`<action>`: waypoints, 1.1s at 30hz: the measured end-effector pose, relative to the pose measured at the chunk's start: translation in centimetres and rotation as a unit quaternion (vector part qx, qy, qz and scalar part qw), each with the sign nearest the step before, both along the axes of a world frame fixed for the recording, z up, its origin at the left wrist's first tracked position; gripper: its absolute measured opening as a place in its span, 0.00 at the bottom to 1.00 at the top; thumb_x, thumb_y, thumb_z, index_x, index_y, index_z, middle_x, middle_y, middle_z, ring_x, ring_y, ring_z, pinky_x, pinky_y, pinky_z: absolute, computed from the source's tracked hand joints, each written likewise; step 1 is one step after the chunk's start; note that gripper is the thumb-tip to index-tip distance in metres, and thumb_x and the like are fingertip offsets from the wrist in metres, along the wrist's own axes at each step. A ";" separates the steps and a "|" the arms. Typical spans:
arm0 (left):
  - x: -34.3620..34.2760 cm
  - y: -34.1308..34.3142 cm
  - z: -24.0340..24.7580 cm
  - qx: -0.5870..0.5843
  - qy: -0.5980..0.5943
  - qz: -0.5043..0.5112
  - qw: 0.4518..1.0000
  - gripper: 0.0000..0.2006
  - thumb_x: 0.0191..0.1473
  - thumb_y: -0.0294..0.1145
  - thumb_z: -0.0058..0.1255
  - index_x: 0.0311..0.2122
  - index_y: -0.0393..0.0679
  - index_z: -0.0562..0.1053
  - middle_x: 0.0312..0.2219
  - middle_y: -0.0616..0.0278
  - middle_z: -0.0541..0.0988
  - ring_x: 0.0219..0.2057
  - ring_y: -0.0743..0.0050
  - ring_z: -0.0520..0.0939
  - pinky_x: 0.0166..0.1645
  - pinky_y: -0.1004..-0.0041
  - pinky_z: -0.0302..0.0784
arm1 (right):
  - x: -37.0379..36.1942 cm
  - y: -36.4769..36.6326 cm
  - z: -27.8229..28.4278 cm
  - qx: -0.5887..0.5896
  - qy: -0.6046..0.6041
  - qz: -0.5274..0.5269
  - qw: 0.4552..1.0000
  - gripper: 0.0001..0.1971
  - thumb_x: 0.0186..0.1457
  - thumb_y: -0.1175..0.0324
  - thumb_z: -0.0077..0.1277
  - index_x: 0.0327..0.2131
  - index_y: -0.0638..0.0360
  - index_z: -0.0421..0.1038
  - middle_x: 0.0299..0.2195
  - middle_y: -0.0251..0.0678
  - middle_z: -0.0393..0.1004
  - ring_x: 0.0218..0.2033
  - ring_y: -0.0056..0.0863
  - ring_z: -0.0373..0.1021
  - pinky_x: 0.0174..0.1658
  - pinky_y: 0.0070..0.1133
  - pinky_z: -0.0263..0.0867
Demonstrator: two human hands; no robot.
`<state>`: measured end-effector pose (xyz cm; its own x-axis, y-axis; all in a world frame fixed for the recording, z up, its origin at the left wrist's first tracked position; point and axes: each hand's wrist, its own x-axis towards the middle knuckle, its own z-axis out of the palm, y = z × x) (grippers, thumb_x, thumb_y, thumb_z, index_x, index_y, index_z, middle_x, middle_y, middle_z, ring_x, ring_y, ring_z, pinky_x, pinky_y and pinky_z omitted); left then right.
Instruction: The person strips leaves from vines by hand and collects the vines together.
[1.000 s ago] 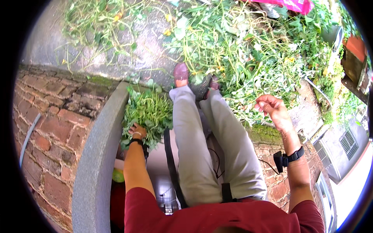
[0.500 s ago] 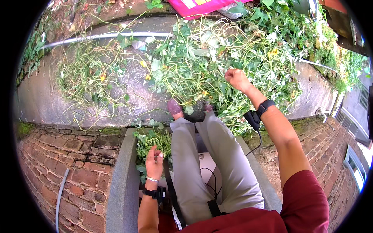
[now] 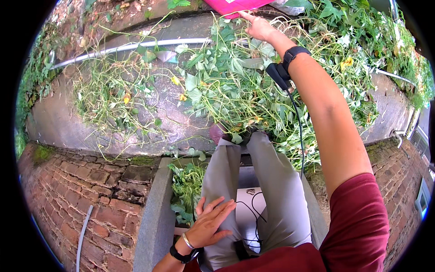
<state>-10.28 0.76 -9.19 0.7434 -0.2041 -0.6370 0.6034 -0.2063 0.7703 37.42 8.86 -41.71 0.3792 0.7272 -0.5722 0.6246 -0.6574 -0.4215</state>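
Note:
My right hand reaches far forward over a heap of cut leafy vines. Its index finger stretches out to the lower edge of a bright pink bag; whether it touches the bag I cannot tell. The other fingers are loosely curled, and nothing shows in them. My left hand lies open across my left thigh, fingers extended, holding nothing. Beside that leg, a bunch of green stems and leaves sits inside the grey doorway edge.
A smaller, thinner heap of vines lies on the concrete to the left. Behind it runs a white pipe. Brick walls flank the grey frame around my legs. A black cable hangs from my right wrist device.
My right hand has moved forward from above the vines to the pink bag, its index finger now extended. My left hand has left the bunch of stems and come onto my thigh.

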 end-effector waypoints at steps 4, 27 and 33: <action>0.9 0.3 -0.1 -0.002 0.001 0.010 1.000 0.39 0.48 0.41 0.60 0.64 0.45 0.58 0.58 0.58 0.68 0.62 0.53 0.62 0.66 0.48 0.35 | -5.6 -2.7 0.1 -0.231 0.099 0.166 0.953 0.26 0.54 0.55 0.54 0.55 0.50 0.67 0.46 0.46 0.75 0.48 0.39 0.72 0.50 0.32 0.67; 18.4 -4.4 24.3 0.359 -0.305 0.055 0.880 0.09 0.44 0.30 0.60 0.28 0.43 0.71 0.23 0.58 0.64 0.29 0.56 0.67 0.33 0.62 0.63 | -15.1 -29.7 59.9 0.333 0.084 0.048 0.938 0.13 0.39 0.82 0.54 0.33 0.60 0.68 0.32 0.38 0.68 0.34 0.39 0.64 0.37 0.30 0.64; 16.8 -5.6 34.7 0.521 -0.302 0.082 0.794 0.07 0.44 0.28 0.60 0.24 0.41 0.72 0.24 0.58 0.63 0.29 0.58 0.65 0.37 0.62 0.61 | -14.3 -34.3 58.7 0.332 -0.031 -0.174 0.927 0.11 0.44 0.83 0.45 0.34 0.64 0.66 0.36 0.44 0.69 0.34 0.46 0.69 0.37 0.35 0.67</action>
<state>6.53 -4.82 25.51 0.9397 0.3312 0.0857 0.2738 -0.8782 0.3921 23.11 -25.44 16.96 0.6744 0.7382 -0.0125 0.4597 -0.4332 -0.7753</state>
